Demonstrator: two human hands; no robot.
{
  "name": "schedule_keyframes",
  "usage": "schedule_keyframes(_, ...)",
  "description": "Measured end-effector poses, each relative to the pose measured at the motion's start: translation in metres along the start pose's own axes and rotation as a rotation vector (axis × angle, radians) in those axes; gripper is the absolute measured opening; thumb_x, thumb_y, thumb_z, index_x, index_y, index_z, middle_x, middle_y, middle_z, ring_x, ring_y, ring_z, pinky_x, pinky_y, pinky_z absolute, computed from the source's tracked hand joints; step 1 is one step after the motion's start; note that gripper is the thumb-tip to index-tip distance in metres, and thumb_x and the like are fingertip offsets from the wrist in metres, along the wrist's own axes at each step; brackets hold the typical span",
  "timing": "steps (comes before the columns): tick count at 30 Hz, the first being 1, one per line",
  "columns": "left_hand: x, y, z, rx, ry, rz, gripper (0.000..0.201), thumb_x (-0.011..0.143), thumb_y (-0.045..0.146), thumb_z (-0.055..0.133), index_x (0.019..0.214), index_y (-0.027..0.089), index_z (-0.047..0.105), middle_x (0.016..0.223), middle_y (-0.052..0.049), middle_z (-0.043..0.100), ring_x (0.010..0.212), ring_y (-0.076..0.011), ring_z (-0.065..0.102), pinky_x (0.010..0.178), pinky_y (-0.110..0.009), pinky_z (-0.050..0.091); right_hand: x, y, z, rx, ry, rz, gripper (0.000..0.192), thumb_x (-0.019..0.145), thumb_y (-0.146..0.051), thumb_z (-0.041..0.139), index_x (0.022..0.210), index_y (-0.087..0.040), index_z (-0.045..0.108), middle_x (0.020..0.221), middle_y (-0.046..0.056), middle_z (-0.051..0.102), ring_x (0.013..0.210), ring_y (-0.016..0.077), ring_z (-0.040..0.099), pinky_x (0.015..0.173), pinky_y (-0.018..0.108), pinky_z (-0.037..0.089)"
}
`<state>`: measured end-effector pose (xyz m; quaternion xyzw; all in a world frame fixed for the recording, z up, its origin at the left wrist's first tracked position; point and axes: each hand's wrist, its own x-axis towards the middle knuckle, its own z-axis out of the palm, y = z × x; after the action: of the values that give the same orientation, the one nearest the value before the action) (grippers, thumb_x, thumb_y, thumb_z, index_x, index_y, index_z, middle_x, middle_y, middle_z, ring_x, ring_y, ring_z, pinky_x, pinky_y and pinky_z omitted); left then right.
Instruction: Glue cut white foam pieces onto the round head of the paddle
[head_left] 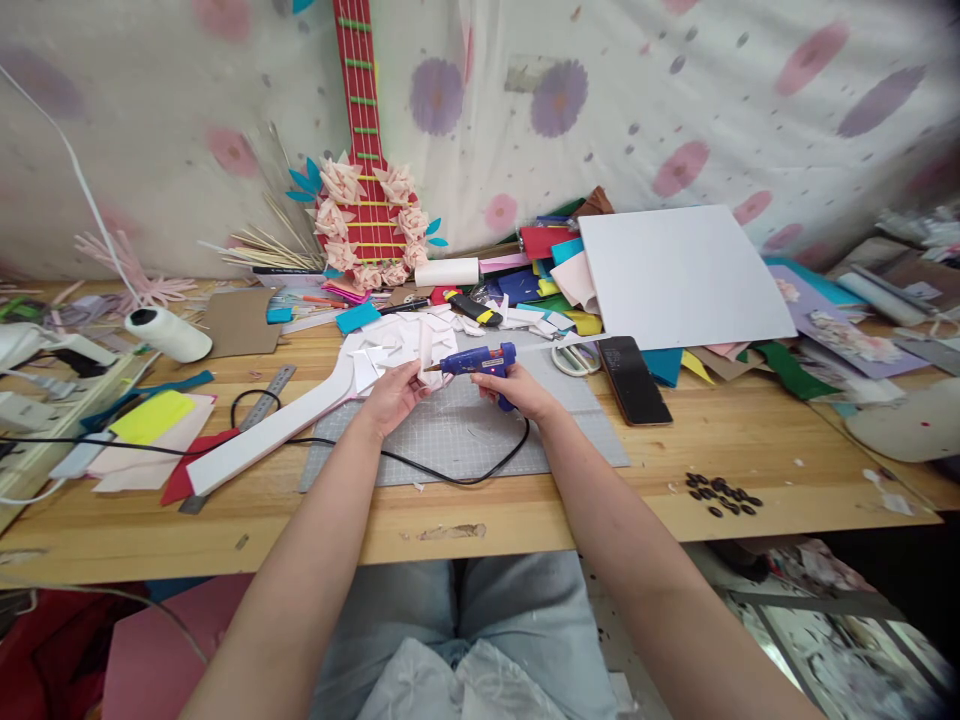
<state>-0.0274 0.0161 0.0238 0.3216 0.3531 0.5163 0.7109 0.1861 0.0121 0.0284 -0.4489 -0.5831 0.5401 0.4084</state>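
Observation:
A blue hot glue gun is gripped in my right hand, its nozzle pointing left. Between the fingers of my left hand is a pale paper strip, right by the nozzle; whether the tip touches it I cannot tell. A glue stick juts from the back of the gun, and its black cord loops over the grey cutting mat. To the left lies a white guitar-shaped foam piece, its body partly behind my left hand, with white scraps on it.
A red paper guitar trimmed with pink flowers leans at the back. A phone, scissors, a yellow-black cutter and a white foam sheet lie around the mat. Dark oval pieces sit near the front right; a thread spool stands left.

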Motion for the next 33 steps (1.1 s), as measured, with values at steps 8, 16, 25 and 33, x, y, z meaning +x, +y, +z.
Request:
schedule_keyframes(8,-0.005,0.003,0.005,0.041,-0.037,-0.034,0.011,0.073,0.021,0.069,0.071,0.011,0.066,0.060,0.000,0.059,0.055,-0.0071,0.052,0.052,-0.018,0.046,0.005,0.003,-0.002,0.049,0.185,-0.029,0.040,0.059,-0.055,0.072,0.060,-0.019,0.054,0.052,-0.002,0.051,0.048,0.0094,0.045,0.048,0.026,0.037)
schedule_keyframes(16,-0.006,0.003,0.004,0.044,-0.052,-0.046,0.010,0.073,0.020,0.068,0.069,0.011,0.066,0.061,-0.001,0.059,0.054,-0.0071,0.052,0.051,-0.018,0.047,0.008,0.004,-0.005,0.071,0.258,-0.040,0.040,0.060,-0.055,0.071,0.056,-0.020,0.051,0.052,-0.002,0.051,0.046,0.0088,0.043,0.049,0.026,0.038)
schedule_keyframes(25,-0.005,0.002,0.004,0.056,-0.062,-0.049,0.010,0.072,0.020,0.070,0.070,0.011,0.066,0.061,0.000,0.060,0.055,-0.0069,0.053,0.052,-0.018,0.048,0.006,0.003,-0.004,0.072,0.182,-0.068,0.036,0.062,-0.054,0.070,0.069,-0.019,0.060,0.066,0.002,0.061,0.052,0.0098,0.047,0.051,0.026,0.041)
schedule_keyframes(33,-0.001,-0.001,0.000,0.020,-0.036,-0.021,0.010,0.076,0.021,0.066,0.075,0.011,0.066,0.063,-0.001,0.060,0.054,-0.0068,0.053,0.049,-0.017,0.047,-0.002,-0.005,-0.004,0.005,0.085,-0.009,0.038,0.059,-0.053,0.073,0.062,-0.019,0.056,0.056,-0.001,0.054,0.053,0.0111,0.048,0.054,0.027,0.040)
